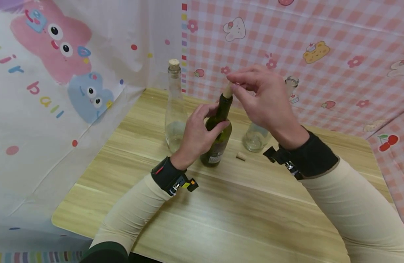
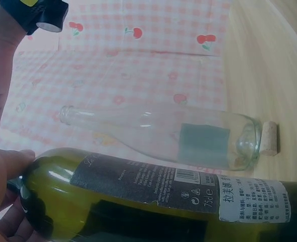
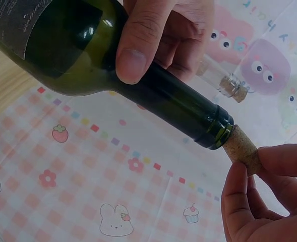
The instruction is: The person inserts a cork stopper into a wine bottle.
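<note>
A dark green wine bottle [image 1: 218,137] stands on the wooden table with labels on its body. My left hand [image 1: 200,129] grips it around the shoulder and lower neck, the thumb lying along the near side. At its mouth is a cork [image 3: 241,150], one end against the rim and slightly tilted there. Thumb and fingertips of my right hand [image 1: 262,98] pinch the cork's outer end. How far the cork sits inside the neck, I cannot tell.
Left of the green bottle stands a clear bottle [image 1: 175,129] with a cork [image 1: 174,65] in its top. A second clear bottle [image 1: 256,138], uncorked, is partly hidden behind my right hand. A loose cork [image 1: 241,156] lies nearby. Patterned cloths [image 1: 215,44] hang behind the table.
</note>
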Action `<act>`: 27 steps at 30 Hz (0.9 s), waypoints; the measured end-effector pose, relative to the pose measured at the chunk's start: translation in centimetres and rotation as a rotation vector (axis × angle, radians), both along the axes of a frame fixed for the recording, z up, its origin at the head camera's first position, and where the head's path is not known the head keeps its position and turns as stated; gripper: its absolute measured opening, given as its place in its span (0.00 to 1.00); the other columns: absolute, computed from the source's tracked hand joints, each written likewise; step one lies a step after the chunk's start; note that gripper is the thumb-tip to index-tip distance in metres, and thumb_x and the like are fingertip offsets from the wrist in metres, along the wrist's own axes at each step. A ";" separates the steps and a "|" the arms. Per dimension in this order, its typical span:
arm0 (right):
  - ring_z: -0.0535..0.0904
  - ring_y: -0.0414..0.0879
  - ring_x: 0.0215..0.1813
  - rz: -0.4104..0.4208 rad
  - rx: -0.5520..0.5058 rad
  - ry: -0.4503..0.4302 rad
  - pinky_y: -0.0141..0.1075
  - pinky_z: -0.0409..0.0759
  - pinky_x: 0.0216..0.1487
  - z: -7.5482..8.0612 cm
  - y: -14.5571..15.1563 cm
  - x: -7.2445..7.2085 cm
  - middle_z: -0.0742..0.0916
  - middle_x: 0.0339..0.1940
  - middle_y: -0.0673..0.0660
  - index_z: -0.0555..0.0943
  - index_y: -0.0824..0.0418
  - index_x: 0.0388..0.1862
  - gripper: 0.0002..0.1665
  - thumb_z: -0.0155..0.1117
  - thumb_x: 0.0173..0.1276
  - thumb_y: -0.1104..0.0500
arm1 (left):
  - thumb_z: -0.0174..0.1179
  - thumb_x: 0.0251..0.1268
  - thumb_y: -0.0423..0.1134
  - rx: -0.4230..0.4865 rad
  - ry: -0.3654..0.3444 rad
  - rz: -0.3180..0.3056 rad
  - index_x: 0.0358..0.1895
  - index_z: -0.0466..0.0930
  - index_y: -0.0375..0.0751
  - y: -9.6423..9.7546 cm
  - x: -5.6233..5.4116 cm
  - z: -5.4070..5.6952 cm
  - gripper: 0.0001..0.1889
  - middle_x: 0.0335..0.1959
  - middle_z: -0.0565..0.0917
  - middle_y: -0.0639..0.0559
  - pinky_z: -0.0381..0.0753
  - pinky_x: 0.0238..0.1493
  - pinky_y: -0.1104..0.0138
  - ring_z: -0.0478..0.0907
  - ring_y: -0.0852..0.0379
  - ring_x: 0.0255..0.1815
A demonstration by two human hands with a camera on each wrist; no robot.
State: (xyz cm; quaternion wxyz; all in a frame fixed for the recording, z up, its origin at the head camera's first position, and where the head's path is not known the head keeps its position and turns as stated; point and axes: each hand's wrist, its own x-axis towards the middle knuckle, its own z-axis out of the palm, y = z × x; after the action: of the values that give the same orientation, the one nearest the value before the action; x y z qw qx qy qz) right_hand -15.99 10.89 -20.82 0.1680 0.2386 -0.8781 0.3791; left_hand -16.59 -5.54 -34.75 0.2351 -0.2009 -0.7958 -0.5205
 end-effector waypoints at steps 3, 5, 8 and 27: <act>0.86 0.48 0.56 0.000 0.017 0.010 0.34 0.86 0.57 -0.1 0.0 -0.1 0.89 0.52 0.58 0.89 0.61 0.55 0.13 0.65 0.76 0.64 | 0.73 0.67 0.41 -0.001 0.006 -0.002 0.62 0.80 0.39 0.0 0.0 0.0 0.23 0.55 0.84 0.44 0.82 0.61 0.58 0.83 0.50 0.56; 0.86 0.49 0.56 0.008 0.033 0.033 0.39 0.87 0.58 -0.1 0.0 -0.1 0.89 0.52 0.58 0.89 0.62 0.55 0.13 0.65 0.76 0.64 | 0.73 0.67 0.41 -0.003 0.009 -0.001 0.62 0.80 0.39 0.0 0.0 0.0 0.23 0.55 0.84 0.44 0.82 0.61 0.58 0.83 0.50 0.56; 0.86 0.51 0.54 0.032 0.085 0.111 0.45 0.87 0.55 -0.2 0.1 0.0 0.90 0.51 0.60 0.89 0.62 0.55 0.13 0.65 0.76 0.64 | 0.73 0.66 0.42 -0.003 0.013 0.001 0.61 0.80 0.39 0.0 0.0 0.0 0.23 0.54 0.84 0.44 0.82 0.61 0.58 0.83 0.50 0.56; 0.85 0.56 0.49 0.106 0.188 0.264 0.44 0.83 0.47 -0.7 -0.3 0.1 0.87 0.51 0.63 0.88 0.66 0.55 0.13 0.64 0.77 0.64 | 0.73 0.66 0.42 -0.015 0.025 0.011 0.62 0.80 0.37 0.0 0.0 -0.1 0.25 0.54 0.84 0.44 0.83 0.61 0.58 0.83 0.49 0.56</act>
State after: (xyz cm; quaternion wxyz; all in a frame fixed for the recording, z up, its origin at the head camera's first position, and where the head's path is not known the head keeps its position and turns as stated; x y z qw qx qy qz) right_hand -15.93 10.62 -21.48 0.2384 0.3469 -0.8662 0.2692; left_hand -16.61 -5.56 -34.83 0.2464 -0.2046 -0.7980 -0.5105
